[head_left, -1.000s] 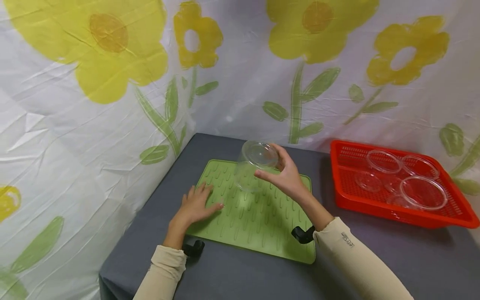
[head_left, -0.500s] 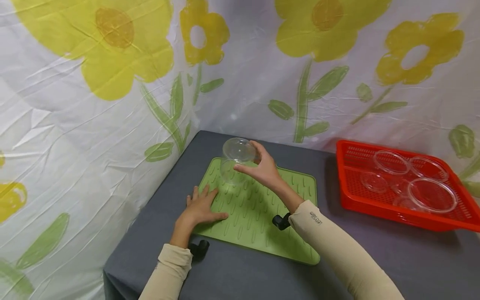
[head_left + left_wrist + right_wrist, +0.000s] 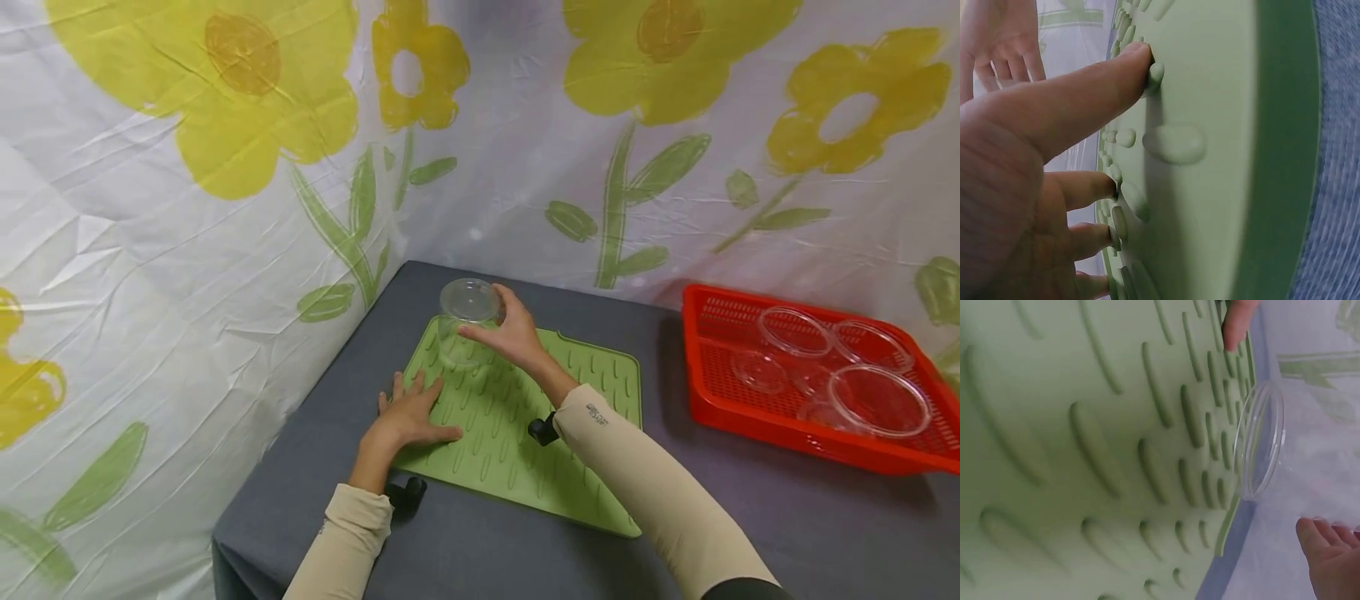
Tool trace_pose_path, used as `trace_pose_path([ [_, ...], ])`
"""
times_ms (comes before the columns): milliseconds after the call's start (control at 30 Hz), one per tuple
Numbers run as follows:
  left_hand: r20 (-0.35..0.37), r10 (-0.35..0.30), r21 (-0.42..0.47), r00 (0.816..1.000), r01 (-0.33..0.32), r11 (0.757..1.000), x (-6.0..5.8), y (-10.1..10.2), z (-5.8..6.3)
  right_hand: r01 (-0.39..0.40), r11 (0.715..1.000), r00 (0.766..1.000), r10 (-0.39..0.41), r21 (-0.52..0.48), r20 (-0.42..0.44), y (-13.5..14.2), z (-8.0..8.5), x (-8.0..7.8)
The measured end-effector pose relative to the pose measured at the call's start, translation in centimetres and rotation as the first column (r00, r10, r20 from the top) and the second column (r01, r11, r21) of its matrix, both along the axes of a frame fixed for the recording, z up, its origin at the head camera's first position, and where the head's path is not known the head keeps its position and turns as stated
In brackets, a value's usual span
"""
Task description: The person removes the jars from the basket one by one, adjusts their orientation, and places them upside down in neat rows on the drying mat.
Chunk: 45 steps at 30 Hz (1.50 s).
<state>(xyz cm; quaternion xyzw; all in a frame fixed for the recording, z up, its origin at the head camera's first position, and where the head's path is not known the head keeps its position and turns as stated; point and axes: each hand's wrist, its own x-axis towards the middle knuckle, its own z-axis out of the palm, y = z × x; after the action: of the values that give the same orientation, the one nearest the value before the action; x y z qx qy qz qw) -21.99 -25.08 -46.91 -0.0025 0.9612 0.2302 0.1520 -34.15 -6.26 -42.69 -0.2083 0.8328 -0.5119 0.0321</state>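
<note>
My right hand [image 3: 519, 335] holds a clear plastic tub [image 3: 468, 302] by its side, with thumb and fingers on either side of it. The tub is upside down over the far left part of a green ridged mat [image 3: 517, 471]. In the right wrist view the tub's round rim [image 3: 1264, 440] faces the mat; whether it touches is hard to tell. My left hand [image 3: 408, 417] rests with spread fingers on the mat's left edge. The left wrist view shows its thumb [image 3: 1094, 100] and fingertips against the mat's raised ridges.
A red perforated basket [image 3: 757, 429] stands to the right, with several clear tubs [image 3: 879, 400] inside. Grey cloth [image 3: 465, 542] covers the table. A flowered white sheet [image 3: 510, 183] hangs behind and on the left.
My right hand has carried the tub leftward, to the mat's far left area, and slightly lower. My left hand stays on the mat's left edge. The head view has shifted slightly.
</note>
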Motion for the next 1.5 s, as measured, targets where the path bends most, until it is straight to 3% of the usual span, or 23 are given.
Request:
trace_pose_path([
  [567,-0.015,-0.02,-0.02,1.0,0.019,1.0,0.4,0.9,-0.6,0.032,0.997,0.999,-0.033,0.074,0.013,-2.2,-2.0,-0.1],
  [1033,-0.021,-0.002,-0.04,1.0,0.002,0.999,0.2,0.9,-0.3,0.003,0.997,1.0,-0.003,0.076,-0.004,-2.3,-1.3,-0.4],
  [1500,-0.026,0.007,-0.037,1.0,-0.008,0.999,0.3,0.4,0.2,-0.023,0.998,0.999,0.021,0.056,0.039,-2.0,-1.0,0.1],
])
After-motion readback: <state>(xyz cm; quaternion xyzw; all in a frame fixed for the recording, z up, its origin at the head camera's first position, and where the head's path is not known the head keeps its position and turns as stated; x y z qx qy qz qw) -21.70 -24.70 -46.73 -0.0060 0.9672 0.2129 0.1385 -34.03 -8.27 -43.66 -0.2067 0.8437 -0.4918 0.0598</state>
